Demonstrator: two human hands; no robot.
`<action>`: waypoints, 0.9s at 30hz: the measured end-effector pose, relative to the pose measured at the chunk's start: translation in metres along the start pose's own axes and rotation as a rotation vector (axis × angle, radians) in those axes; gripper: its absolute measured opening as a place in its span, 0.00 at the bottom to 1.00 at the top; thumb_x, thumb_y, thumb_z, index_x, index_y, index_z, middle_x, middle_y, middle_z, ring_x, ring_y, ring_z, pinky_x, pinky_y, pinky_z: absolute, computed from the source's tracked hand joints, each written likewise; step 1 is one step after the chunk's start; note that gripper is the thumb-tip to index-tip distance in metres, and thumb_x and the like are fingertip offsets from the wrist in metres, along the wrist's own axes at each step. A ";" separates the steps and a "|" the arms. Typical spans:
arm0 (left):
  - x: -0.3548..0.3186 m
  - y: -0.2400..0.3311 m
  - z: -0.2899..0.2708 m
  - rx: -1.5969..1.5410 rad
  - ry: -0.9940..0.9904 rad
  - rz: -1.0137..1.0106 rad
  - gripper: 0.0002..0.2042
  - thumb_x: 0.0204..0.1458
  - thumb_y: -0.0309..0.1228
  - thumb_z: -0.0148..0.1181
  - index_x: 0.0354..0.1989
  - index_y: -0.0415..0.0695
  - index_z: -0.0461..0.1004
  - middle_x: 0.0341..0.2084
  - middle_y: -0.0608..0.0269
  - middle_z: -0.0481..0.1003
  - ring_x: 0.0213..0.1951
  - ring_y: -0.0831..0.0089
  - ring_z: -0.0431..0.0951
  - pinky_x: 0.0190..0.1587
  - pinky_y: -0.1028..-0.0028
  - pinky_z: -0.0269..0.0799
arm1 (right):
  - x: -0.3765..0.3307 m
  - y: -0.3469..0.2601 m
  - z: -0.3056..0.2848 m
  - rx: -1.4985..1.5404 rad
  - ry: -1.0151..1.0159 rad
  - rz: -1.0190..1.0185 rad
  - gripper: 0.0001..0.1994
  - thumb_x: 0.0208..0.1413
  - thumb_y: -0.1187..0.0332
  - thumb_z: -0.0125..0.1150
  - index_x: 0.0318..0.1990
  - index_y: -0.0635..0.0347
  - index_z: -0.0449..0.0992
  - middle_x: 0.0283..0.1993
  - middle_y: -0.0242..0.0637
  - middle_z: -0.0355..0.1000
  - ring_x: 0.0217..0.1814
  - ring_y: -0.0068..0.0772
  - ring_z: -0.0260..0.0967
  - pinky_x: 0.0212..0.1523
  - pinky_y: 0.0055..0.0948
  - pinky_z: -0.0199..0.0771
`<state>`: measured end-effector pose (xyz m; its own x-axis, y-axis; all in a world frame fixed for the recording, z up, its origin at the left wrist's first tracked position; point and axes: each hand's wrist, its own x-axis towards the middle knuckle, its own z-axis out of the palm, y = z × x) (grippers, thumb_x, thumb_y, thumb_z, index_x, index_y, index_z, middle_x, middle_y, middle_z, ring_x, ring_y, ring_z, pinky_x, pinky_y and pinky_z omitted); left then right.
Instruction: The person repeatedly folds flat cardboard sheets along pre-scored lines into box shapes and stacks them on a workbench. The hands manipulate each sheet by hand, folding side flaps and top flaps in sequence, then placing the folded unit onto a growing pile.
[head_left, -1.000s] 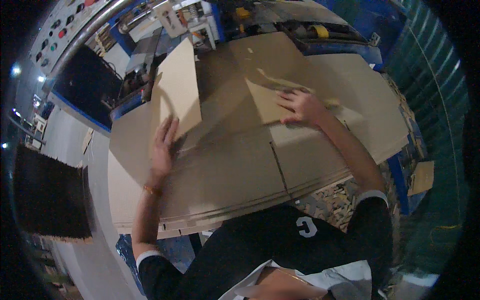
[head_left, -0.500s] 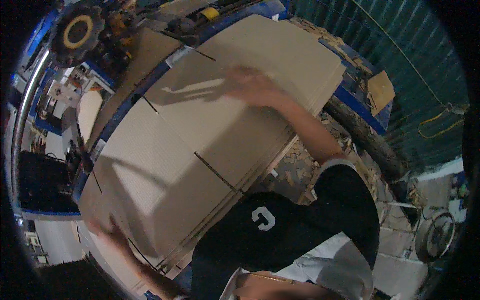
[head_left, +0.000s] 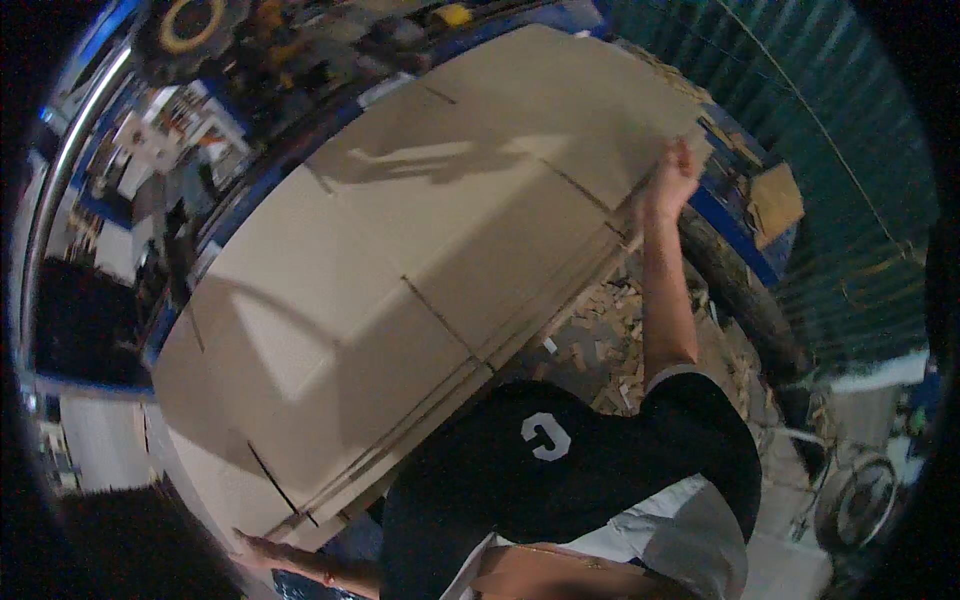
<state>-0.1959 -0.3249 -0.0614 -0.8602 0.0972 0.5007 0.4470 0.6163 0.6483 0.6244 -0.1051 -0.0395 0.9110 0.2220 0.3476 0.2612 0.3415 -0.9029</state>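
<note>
A long brown cardboard sheet with dark slots along its edges lies on top of a stack of similar sheets, reaching across most of the picture. My right hand is at its right end, fingers curled together at the near edge. At the opposite end, my left hand grips the near left corner; its fingers are partly hidden and blurred. Shadows fall over the sheet's surface. Below its near long edge, edges of further sheets show in layers.
Beyond the sheet stands a blue-framed machine with a dark handwheel and a metal rail. Cardboard scraps litter the floor at right. A loose cardboard piece rests on a blue beam near a green corrugated wall. A fan stands lower right.
My right hand has moved from above the sheet's middle right to its right end. My left hand has come nearer, down to the near left corner. The view has shifted slightly.
</note>
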 end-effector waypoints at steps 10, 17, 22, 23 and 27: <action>-0.006 0.016 -0.021 -1.192 -0.100 -0.514 0.13 0.51 0.29 0.47 0.41 0.32 0.68 0.49 0.43 0.65 0.47 0.54 0.69 0.49 0.59 0.64 | 0.045 -0.091 0.025 0.297 -0.418 0.175 0.20 0.51 0.73 0.56 0.52 0.62 0.63 0.49 0.39 0.67 0.51 0.35 0.65 0.48 0.33 0.67; -0.052 0.070 -0.041 -0.957 -0.385 0.053 0.16 0.49 0.24 0.54 0.48 0.35 0.67 0.50 0.53 0.64 0.48 0.65 0.68 0.51 0.67 0.64 | -0.098 -0.139 -0.042 -0.590 -0.699 -0.515 0.17 0.50 0.69 0.57 0.48 0.61 0.70 0.44 0.42 0.71 0.44 0.36 0.69 0.46 0.33 0.68; -0.127 0.130 -0.059 -0.965 -0.748 0.463 0.21 0.44 0.17 0.51 0.50 0.42 0.70 0.50 0.53 0.66 0.52 0.65 0.66 0.56 0.66 0.58 | -0.157 -0.123 -0.038 -0.355 -1.473 -1.212 0.17 0.44 0.66 0.61 0.45 0.52 0.73 0.52 0.37 0.68 0.53 0.44 0.65 0.49 0.42 0.68; -0.136 0.144 -0.060 -0.727 -0.849 0.612 0.23 0.42 0.18 0.52 0.51 0.45 0.70 0.51 0.53 0.66 0.53 0.63 0.65 0.57 0.64 0.56 | -0.162 -0.120 -0.033 -0.411 -1.588 -1.270 0.18 0.43 0.64 0.62 0.45 0.49 0.73 0.53 0.36 0.68 0.55 0.45 0.63 0.51 0.42 0.66; -0.151 0.181 -0.055 -0.127 -0.930 1.226 0.25 0.41 0.21 0.52 0.52 0.53 0.69 0.55 0.59 0.64 0.56 0.59 0.62 0.61 0.57 0.50 | -0.167 -0.109 -0.014 -0.398 -1.627 -1.304 0.22 0.43 0.54 0.59 0.49 0.41 0.70 0.57 0.31 0.63 0.59 0.44 0.59 0.56 0.43 0.61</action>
<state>0.0282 -0.2710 0.0123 0.2154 0.9430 0.2536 0.9455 -0.2663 0.1874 0.4486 -0.1922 -0.0027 -0.7729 0.5480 0.3200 0.5948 0.8013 0.0643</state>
